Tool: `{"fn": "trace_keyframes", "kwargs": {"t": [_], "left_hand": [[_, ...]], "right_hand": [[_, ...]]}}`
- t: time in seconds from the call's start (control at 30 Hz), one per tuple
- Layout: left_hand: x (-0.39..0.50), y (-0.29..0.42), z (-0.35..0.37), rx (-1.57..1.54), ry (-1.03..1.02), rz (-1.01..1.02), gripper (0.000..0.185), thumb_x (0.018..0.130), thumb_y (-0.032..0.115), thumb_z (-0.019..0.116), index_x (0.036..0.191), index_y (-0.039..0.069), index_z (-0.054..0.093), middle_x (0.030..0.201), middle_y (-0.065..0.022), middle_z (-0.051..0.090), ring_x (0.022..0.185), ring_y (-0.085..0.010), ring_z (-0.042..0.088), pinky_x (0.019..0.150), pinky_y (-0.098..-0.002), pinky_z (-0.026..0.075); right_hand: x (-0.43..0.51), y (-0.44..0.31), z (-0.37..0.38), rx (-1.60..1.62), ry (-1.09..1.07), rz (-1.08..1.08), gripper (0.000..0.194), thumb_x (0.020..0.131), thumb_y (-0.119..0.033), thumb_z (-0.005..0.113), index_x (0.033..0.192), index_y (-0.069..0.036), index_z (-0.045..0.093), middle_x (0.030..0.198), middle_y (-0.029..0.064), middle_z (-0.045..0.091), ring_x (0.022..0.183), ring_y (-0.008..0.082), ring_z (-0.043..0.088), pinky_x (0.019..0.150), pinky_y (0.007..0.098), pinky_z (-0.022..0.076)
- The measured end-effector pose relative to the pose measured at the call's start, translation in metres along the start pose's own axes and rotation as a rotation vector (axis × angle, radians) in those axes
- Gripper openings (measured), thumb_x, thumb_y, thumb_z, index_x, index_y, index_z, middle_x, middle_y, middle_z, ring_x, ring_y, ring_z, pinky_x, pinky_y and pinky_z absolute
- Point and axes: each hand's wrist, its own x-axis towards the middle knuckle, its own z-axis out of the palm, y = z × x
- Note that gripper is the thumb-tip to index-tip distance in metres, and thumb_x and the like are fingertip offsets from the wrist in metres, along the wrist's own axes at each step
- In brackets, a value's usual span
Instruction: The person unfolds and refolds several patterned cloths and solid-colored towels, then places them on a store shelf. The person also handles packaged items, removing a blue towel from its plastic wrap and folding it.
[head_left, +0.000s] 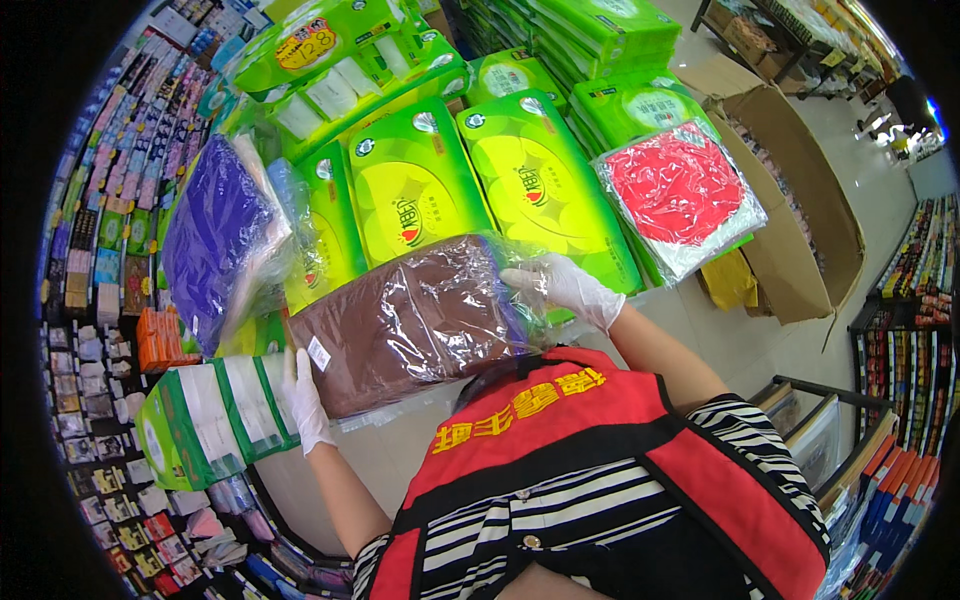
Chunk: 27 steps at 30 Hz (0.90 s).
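Note:
A brown fabric pack in clear plastic (405, 322), with a purple edge and a small white label, lies before me across the near side of the stacked tissue packs. My left hand (306, 401), in a white glove, grips its left end. At its right end my right hand (566, 289), also gloved, holds the plastic wrap and the purple edge. To the left rests a purple fabric pack in plastic (217, 240), with paler layers under it. A red and white fabric pack in plastic (679, 195) lies on the tissue packs at the right.
Green and yellow tissue packs (409, 176) are piled ahead, one bearing a price sign (306, 43). A green and white tissue bundle (217, 420) sits near my left arm. An open cardboard box (787, 202) stands on the right floor. Stocked shelves (97, 247) line the left.

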Motion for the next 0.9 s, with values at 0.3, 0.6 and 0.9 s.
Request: {"fn": "trace_keyframes", "kwargs": {"t": [0.3,0.6,0.9], "left_hand": [[-0.005,-0.046,-0.019,-0.463,-0.230,-0.219,0.074,0.096,0.053,0.049,0.147,0.003,0.031,0.149,-0.0092,0.037,0.135,-0.0219,0.037,0.112,-0.0364,0.031],[-0.019,-0.033,-0.008,-0.730,-0.473,-0.146,0.078,0.095,0.054,0.049,0.152,0.010,0.020,0.153,-0.0115,0.028,0.138,-0.0307,0.032,0.112,-0.0465,0.031],[0.024,0.023,0.055,-0.472,-0.270,0.225,0.035,0.099,0.022,0.054,0.118,-0.007,0.060,0.106,-0.0058,0.062,0.091,-0.0117,0.055,0.080,-0.0264,0.045]], "right_hand": [[0.013,-0.007,0.032,0.403,-0.115,-0.123,0.062,0.088,-0.022,0.071,0.141,-0.006,0.043,0.129,0.0083,0.057,0.113,0.0173,0.055,0.097,0.0327,0.0449],[-0.031,-0.012,0.034,0.693,-0.121,-0.053,0.049,0.087,-0.018,0.071,0.131,-0.008,0.051,0.127,0.0089,0.058,0.112,0.0170,0.057,0.097,0.0338,0.0464],[-0.063,-0.017,0.002,0.562,0.055,-0.335,0.063,0.079,-0.008,0.074,0.137,-0.006,0.048,0.131,0.0083,0.057,0.120,0.0191,0.053,0.107,0.0340,0.0386]]}}
